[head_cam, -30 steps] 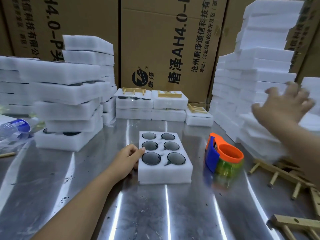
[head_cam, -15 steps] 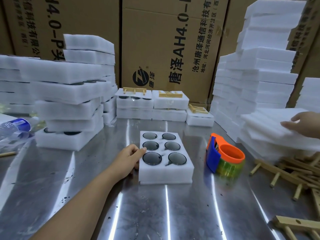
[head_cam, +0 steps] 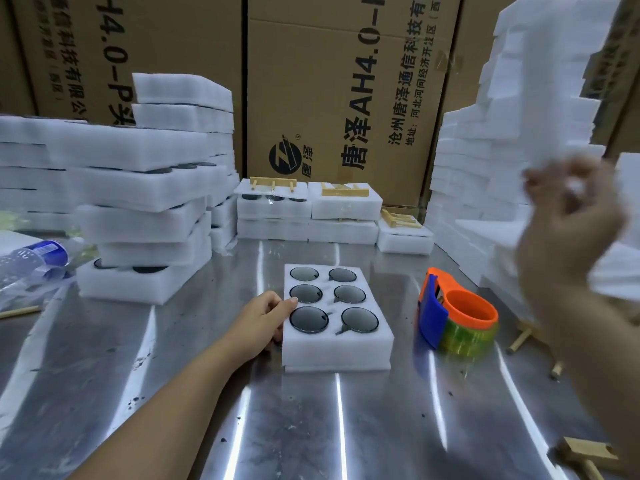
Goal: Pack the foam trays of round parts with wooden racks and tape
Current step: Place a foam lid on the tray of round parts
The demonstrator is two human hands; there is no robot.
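A white foam tray [head_cam: 382, 336] with several dark round parts [head_cam: 309, 319] in its holes lies mid-table. My left hand [head_cam: 264, 317] rests against its left side, thumb on the top edge. My right hand [head_cam: 568, 233] is raised at the right, blurred, gripping a white foam sheet [head_cam: 613, 271] lifted off the right stack. An orange and blue tape dispenser [head_cam: 457, 315] stands just right of the tray. Wooden racks [head_cam: 585, 455] lie loose at the right edge.
Tall stacks of foam trays [head_cam: 138, 188] rise at the left and a foam sheet stack [head_cam: 512, 126] at the right. Packed trays topped with wooden racks [head_cam: 273, 202] sit at the back before cardboard boxes [head_cam: 346, 91]. A plastic bottle [head_cam: 31, 258] lies far left.
My right hand has risen from the low foam pile at the right, lifting a foam sheet up and inward. My left hand has stayed on the tray.
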